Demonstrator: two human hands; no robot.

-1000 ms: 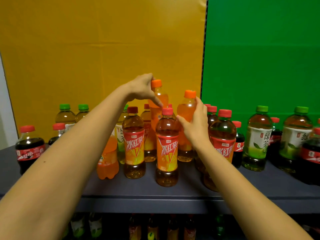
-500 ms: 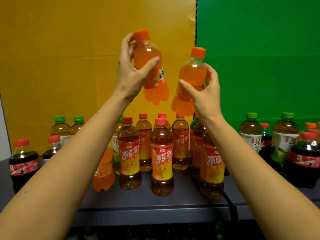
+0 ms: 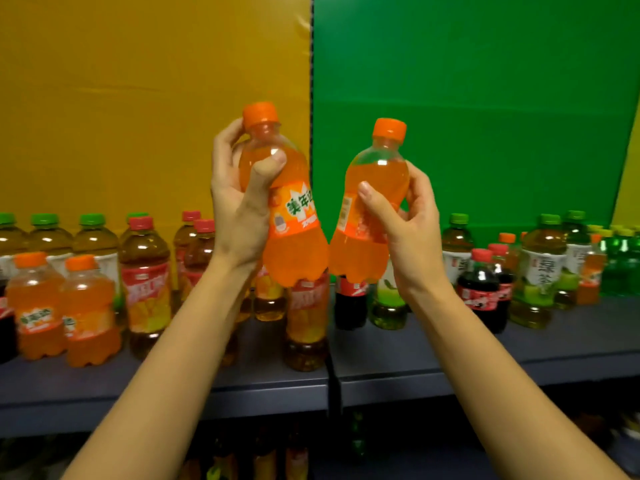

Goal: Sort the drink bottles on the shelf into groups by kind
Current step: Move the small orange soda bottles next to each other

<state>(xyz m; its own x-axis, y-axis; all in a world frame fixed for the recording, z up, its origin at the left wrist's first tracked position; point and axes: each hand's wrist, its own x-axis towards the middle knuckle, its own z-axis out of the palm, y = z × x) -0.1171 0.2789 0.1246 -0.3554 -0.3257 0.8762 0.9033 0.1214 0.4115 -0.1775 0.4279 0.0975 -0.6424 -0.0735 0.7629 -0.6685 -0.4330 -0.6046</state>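
Observation:
My left hand (image 3: 239,202) grips an orange soda bottle (image 3: 294,237) by its upper body, held in the air above the shelf (image 3: 485,362). My right hand (image 3: 408,220) holds a second orange soda bottle (image 3: 370,202) beside it, their bottoms almost touching. Both lean slightly apart at the caps. On the shelf at the left stand two more orange soda bottles (image 3: 62,306). Red-capped iced tea bottles (image 3: 147,289) stand behind my left arm. Green-capped tea bottles (image 3: 540,271) and cola bottles (image 3: 481,285) stand at the right.
Green-capped tea bottles (image 3: 48,237) line the back left. Bright green bottles (image 3: 620,261) stand at the far right. A yellow panel (image 3: 138,98) and a green panel (image 3: 467,98) back the shelf. More bottles sit on a lower shelf (image 3: 263,459).
Both hands lifted the two orange soda bottles off the shelf and carried them rightward; the view has shifted right, showing more bottles at the right.

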